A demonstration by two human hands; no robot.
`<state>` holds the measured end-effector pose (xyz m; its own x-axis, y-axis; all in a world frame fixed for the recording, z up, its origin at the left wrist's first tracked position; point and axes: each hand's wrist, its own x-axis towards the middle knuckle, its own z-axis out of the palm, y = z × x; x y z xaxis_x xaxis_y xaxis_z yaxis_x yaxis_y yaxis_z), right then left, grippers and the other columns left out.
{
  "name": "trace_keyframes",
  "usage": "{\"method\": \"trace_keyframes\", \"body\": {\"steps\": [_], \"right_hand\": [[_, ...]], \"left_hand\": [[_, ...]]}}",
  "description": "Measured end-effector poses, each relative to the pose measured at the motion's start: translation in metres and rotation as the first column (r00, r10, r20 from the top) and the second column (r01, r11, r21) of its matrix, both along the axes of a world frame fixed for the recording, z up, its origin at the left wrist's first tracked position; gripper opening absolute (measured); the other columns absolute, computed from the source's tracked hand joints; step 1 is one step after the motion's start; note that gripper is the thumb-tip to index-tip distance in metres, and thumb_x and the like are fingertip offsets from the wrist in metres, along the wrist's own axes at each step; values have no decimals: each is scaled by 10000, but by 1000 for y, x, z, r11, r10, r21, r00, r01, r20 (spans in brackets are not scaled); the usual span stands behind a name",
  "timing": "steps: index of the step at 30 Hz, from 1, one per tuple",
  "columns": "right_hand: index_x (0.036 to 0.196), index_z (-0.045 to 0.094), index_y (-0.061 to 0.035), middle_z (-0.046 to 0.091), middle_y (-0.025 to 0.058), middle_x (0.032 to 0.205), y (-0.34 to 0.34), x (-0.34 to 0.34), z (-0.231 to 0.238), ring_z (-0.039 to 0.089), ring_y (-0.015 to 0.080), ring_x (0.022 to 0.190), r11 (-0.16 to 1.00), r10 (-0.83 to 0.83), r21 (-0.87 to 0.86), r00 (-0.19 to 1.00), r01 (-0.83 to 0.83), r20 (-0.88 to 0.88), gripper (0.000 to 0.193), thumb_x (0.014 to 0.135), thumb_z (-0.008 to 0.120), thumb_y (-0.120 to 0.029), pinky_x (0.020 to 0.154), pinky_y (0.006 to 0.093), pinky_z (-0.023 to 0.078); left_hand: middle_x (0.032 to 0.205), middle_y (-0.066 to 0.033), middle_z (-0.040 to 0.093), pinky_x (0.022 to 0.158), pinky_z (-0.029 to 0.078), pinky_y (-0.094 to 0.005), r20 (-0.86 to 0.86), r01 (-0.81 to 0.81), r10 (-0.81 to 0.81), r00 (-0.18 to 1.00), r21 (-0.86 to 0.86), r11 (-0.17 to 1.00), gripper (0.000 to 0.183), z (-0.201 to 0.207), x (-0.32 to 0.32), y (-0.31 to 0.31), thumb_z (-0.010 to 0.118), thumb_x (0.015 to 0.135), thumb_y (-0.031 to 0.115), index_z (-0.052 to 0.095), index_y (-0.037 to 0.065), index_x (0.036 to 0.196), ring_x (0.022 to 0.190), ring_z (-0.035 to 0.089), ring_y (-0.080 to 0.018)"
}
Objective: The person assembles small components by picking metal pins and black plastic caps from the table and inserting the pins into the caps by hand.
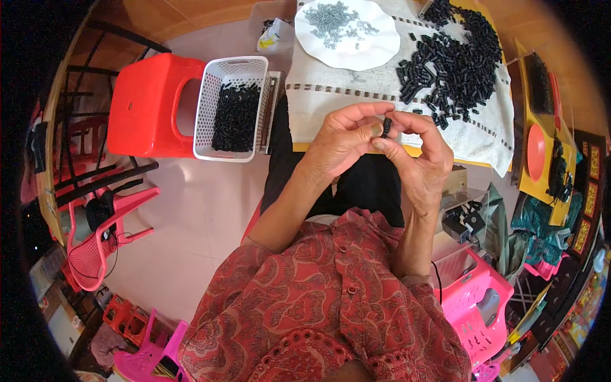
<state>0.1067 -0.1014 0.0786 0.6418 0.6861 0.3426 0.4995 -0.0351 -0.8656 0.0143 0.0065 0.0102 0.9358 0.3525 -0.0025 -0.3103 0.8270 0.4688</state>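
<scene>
Between the fingertips of both hands sits a small black ribbed plastic piece (386,127), held just over the table's near edge. My left hand (347,137) pinches it from the left with thumb and fingers. From the other side my right hand (420,146) closes on it, the thumb below and the fingers above. Beyond the hands, a heap of similar black pieces (455,63) spreads over the white cloth (344,95). A white scalloped plate (356,58) at the back bears a pile of small clear-grey parts (334,22).
Left of the table, a white perforated basket (198,121) holds many black pieces, beside a red stool (146,105). Pink chairs stand at the lower left (95,248) and lower right (474,305). A yellow board with a red round lid (536,151) lies at the right.
</scene>
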Motion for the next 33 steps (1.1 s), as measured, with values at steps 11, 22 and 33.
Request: {"method": "trace_keyframes", "body": {"steps": [11,22,33], "right_hand": [[913,662,-22,634,64,785,-6,8,0,607,153,717,1000,-1,-21,997,3,79,305,645,807,-3,654,266,489],[903,661,-15,649,56,796,-5,2,-12,617,134,738,999,-10,31,995,13,-95,284,660,805,18,680,246,494],[863,646,-11,655,34,809,-4,0,-20,588,89,741,997,-37,65,983,50,-182,239,686,804,18,685,222,483]], "left_hand": [[1098,-80,627,896,488,-310,2,42,-44,999,306,951,471,5,-3,9,688,854,96,529,-22,1282,1000,585,-152],[994,-76,647,803,531,-275,-8,-39,44,999,333,942,468,-4,-4,9,760,763,49,601,-17,1199,903,612,-143],[943,-43,627,762,537,-232,-107,-17,71,992,443,896,411,2,-7,13,737,772,-3,628,-17,1168,870,615,-119]]}}
